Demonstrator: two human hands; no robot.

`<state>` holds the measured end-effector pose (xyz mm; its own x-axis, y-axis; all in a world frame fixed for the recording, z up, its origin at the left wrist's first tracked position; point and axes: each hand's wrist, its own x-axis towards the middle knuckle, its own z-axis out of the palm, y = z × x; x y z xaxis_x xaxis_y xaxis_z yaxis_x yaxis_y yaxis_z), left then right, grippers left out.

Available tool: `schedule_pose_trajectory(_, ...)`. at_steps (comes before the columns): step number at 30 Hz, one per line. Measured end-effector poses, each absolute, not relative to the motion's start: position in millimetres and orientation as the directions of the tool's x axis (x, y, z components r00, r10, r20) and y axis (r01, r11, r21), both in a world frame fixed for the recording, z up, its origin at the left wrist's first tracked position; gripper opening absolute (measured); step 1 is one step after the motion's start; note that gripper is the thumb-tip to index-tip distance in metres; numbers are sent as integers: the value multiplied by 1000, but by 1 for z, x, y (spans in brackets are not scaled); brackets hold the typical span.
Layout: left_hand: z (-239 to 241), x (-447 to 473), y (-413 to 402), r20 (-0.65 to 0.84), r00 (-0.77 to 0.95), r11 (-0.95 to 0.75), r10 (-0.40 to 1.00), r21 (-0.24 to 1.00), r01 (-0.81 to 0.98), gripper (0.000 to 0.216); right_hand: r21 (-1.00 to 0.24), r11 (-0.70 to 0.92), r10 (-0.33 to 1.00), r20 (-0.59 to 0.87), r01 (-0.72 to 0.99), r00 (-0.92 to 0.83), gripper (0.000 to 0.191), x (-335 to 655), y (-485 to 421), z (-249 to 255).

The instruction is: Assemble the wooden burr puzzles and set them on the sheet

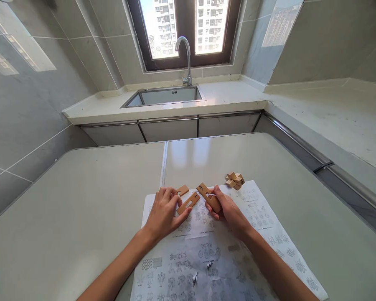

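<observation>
My left hand [165,211] pinches a flat notched wooden puzzle piece [188,203] that lies over a printed instruction sheet [213,255]. My right hand [227,209] is closed round another wooden puzzle bar [207,195], tilted up to the left. A third short wooden piece [183,190] lies just beyond my left fingers. A small assembled wooden burr puzzle [235,180] rests at the sheet's far right corner, apart from both hands.
The sheet lies on a pale grey table [81,209] with a seam down its middle. Beyond it runs a white counter [225,98] with a steel sink [166,96] and tap [186,58] under a window. Another counter runs along the right.
</observation>
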<state>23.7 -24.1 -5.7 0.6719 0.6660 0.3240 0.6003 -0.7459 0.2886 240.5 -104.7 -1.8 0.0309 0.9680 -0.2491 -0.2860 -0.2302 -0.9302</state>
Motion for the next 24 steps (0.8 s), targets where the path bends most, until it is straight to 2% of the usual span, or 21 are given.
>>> schedule_pose_trajectory(5, -3, 24, -26, 363, 680, -770, 637, 279, 573, 20, -956, -177, 983, -185, -234, 12, 48, 240, -106, -1)
schedule_pose_trajectory(11, -2, 23, -31, 303, 605, -660, 736, 521, 542, 26, -981, -151, 985, -139, -121, -104, 45, 236, -110, -3)
schedule_pose_trajectory(14, -5, 23, -34, 294, 619, -651, 728, 579, 491, 24, -988, -135, 980, -123, -68, -158, 47, 232, -111, -4)
schedule_pose_trajectory(24, -9, 25, -34, 320, 719, -759, 617, 483, 437, 29, -996, -92, 993, -93, 17, -72, 46, 228, -111, -7)
